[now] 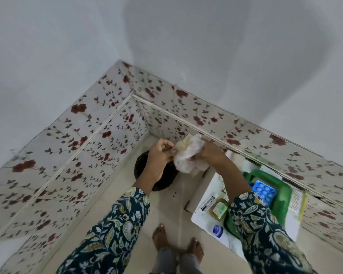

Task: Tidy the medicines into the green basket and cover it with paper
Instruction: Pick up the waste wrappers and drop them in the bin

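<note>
Both hands were raised over the floor, above a dark round bin (156, 175) that stood in the corner by the flowered wall tiles (83, 139). The right hand (208, 153) had its grip closed on a crumpled clear plastic bag (188, 155) with something pale brown showing at its top. The left hand (159, 157) had its fingers pinched shut on the bag's upper left edge, next to the brown part.

The green basket (281, 196) stood to the right on a white desk (204, 216), close to the tiled wall, with a blue blister pack of pills (264, 191) lying inside it. Just left of the basket, on the desk, lay a small amber bottle with a green label (219, 209), a flat tube or box (207, 203) beside that, and a small blue-lidded jar (218, 230) nearer the desk's front edge. The right sleeve crossed over the basket's near side. Two bare feet stood on the floor below.
</note>
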`<state>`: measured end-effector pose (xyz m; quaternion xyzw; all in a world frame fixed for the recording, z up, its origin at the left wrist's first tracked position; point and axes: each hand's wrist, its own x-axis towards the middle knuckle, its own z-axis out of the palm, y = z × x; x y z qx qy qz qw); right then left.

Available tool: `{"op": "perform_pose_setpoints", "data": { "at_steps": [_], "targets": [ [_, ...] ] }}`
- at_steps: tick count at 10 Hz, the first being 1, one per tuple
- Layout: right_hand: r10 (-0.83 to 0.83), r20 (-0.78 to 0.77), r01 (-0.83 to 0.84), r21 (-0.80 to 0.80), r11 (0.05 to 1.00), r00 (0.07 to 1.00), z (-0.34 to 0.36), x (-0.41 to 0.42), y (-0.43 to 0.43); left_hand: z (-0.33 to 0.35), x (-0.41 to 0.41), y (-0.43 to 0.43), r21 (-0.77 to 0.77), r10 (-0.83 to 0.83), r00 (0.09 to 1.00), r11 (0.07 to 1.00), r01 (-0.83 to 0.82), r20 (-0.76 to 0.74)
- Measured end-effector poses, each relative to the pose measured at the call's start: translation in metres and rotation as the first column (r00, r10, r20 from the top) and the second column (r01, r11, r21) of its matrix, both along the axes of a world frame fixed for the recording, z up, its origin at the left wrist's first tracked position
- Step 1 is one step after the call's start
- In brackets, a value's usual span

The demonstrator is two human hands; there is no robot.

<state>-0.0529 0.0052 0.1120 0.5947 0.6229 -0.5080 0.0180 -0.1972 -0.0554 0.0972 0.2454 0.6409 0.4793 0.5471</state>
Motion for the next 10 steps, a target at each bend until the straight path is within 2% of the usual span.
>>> {"op": "perform_pose_setpoints", "data": {
  "at_steps": [1,3,4,5,6,7,8,10],
  "targets": [
    [-0.116,-0.094,0.104,-0.118,0.988,0.989,-0.029,-0.031,0.007,-0.017,-0.035,0.004,-0.053,-0.012,0.998,0.999,0.009,-0.059],
    [-0.255,-0.111,0.211,-0.306,0.928,0.960,-0.149,-0.095,-0.007,-0.133,-0.107,-0.002,-0.284,0.114,0.958,0.940,-0.190,-0.263],
    [-0.307,-0.081,0.267,-0.319,0.909,0.948,-0.242,-0.119,-0.015,-0.190,-0.128,-0.014,-0.326,0.134,0.963,0.922,-0.207,-0.234],
    [-0.282,-0.022,0.257,-0.352,0.900,0.959,-0.294,-0.142,-0.018,-0.241,-0.141,-0.021,-0.366,0.200,0.963,0.895,-0.254,-0.179],
    [-0.378,0.002,0.351,-0.374,0.858,0.926,-0.340,-0.160,-0.014,-0.267,-0.144,-0.024,-0.377,0.231,0.960,0.885,-0.274,-0.158],
    [-0.416,-0.010,0.379,-0.391,0.839,0.909,-0.354,-0.157,-0.012,-0.273,-0.145,-0.030,-0.387,0.188,0.962,0.887,-0.252,-0.196],
    [-0.464,-0.044,0.405,-0.420,0.812,0.885,-0.333,-0.151,-0.010,-0.256,-0.142,-0.033,-0.398,0.134,0.968,0.893,-0.210,-0.210],
    [-0.636,-0.149,0.460,-0.569,0.681,0.757,-0.241,-0.121,-0.010,-0.185,-0.121,-0.026,-0.375,0.121,0.981,0.911,-0.171,-0.154]
  ]
}}
